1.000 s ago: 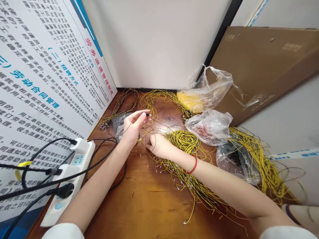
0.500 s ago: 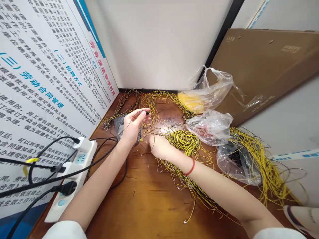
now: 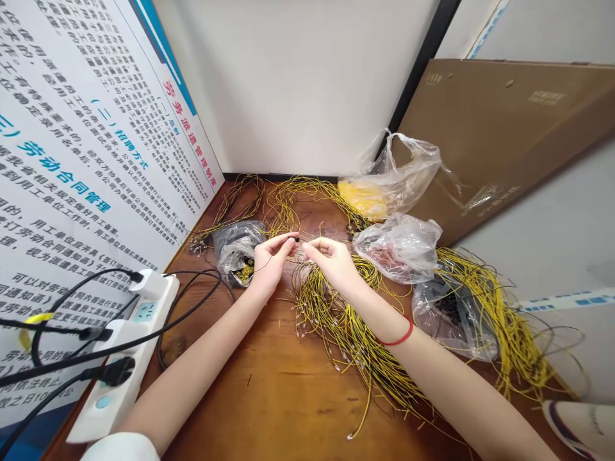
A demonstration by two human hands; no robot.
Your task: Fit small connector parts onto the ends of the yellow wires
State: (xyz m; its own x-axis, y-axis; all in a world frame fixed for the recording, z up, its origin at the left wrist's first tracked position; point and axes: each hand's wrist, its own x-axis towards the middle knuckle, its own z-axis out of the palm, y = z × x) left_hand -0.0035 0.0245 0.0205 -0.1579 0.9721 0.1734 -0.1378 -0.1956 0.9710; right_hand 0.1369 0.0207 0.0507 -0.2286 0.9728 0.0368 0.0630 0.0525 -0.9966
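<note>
My left hand (image 3: 270, 261) pinches a small black part (image 3: 297, 239) between thumb and fingertips, and a thin dark wire trails beside the hand. Just to its right, my right hand (image 3: 331, 261) has thumb and forefinger pinched together close to the black part; whatever lies between them is too small to make out. Under and in front of my right hand spreads a large bundle of yellow and black wires (image 3: 358, 333) with small metal ends. An open grey plastic bag (image 3: 229, 246) with small yellow and black pieces lies left of my left hand.
A white power strip (image 3: 129, 358) with black cables stands at the left. On the right are a bag of yellow pieces (image 3: 362, 197), a bag of reddish pieces (image 3: 396, 246), a bag of black parts (image 3: 451, 314) and more yellow wires (image 3: 516, 333). Brown cardboard (image 3: 504, 141) leans behind.
My right hand has risen from the wire bundle and come up to my left hand. My left hand has moved slightly right and down, uncovering the grey bag.
</note>
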